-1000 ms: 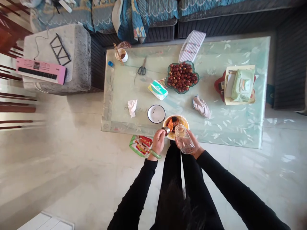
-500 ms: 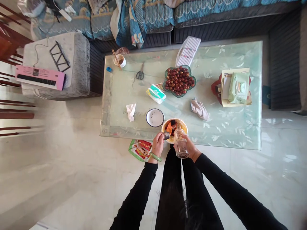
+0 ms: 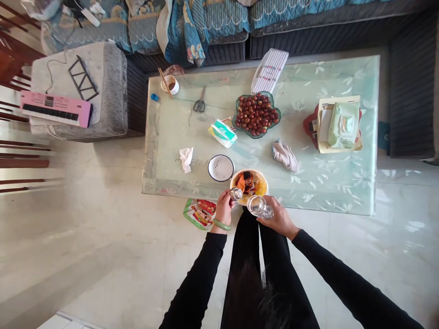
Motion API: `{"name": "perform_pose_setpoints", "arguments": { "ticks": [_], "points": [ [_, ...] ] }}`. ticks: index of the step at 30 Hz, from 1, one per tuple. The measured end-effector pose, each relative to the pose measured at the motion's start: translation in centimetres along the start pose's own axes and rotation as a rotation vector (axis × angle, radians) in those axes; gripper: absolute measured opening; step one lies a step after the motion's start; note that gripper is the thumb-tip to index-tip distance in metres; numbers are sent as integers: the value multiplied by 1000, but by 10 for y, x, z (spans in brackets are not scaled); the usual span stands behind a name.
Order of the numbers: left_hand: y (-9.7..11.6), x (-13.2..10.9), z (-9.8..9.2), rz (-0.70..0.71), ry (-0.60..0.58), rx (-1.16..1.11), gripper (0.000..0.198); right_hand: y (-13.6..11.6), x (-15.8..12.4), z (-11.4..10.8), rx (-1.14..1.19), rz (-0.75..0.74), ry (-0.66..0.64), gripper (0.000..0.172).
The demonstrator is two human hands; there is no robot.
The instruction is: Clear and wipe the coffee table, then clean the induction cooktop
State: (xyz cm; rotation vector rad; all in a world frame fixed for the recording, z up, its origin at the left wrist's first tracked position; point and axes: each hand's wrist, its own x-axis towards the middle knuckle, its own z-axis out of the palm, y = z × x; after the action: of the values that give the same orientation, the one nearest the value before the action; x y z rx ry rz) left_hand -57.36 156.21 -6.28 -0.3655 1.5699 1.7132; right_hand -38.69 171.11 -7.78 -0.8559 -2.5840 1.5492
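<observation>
A clear glass bottle [image 3: 260,208] is in my right hand [image 3: 279,219], fingers wrapped round it, its open mouth tilted toward the left. My left hand [image 3: 224,208], with a green bangle at the wrist, grips a silver metal bottle cap [image 3: 236,194]. Both hands are over the near edge of the table, by a round yellow-lined bin [image 3: 262,184] that holds orange and dark scraps. Left of the bin lies a white enamel bowl [image 3: 221,168] with a dark rim and small dark specks inside.
On the glass-topped table [image 3: 164,137] are a bowl of red dates [image 3: 257,115], a tissue pack [image 3: 222,133], a crumpled tissue [image 3: 186,159], a grey cloth [image 3: 286,156], scissors [image 3: 199,105] and a wipes pack [image 3: 343,125]. A colourful bag [image 3: 200,214] is below the table's edge.
My right hand has tipped the bottle from roughly upright, so its mouth now faces left and up toward the camera. My left hand has turned the cap slightly, showing its inside.
</observation>
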Motion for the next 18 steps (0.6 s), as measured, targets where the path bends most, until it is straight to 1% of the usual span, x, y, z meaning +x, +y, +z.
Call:
{"name": "perform_pose_setpoints", "arguments": {
  "ticks": [4,6,8,11,12,14,16,18],
  "points": [
    [11,-4,12,72,-76,-47,28,2,9,-18,-72,-117,77,68],
    [14,-4,14,65,-95,-88,27,3,15,-28,-71,-167,103,68],
    [15,-3,13,14,-80,-144,25,4,21,-36,-64,-191,114,69],
    [10,-2,10,-126,-32,-250,29,6,25,-45,-65,-193,94,69],
    [7,-3,10,-176,-37,-280,33,6,25,-47,-65,-195,83,69],
    [1,-5,9,-248,-86,-318,44,5,23,-51,-68,-196,66,68],
    [-6,-8,9,-240,-126,-305,52,0,19,-55,-64,-191,52,67],
    [-13,-10,10,-156,-112,-218,53,-8,13,-58,-33,-189,31,70]
  ]
}}
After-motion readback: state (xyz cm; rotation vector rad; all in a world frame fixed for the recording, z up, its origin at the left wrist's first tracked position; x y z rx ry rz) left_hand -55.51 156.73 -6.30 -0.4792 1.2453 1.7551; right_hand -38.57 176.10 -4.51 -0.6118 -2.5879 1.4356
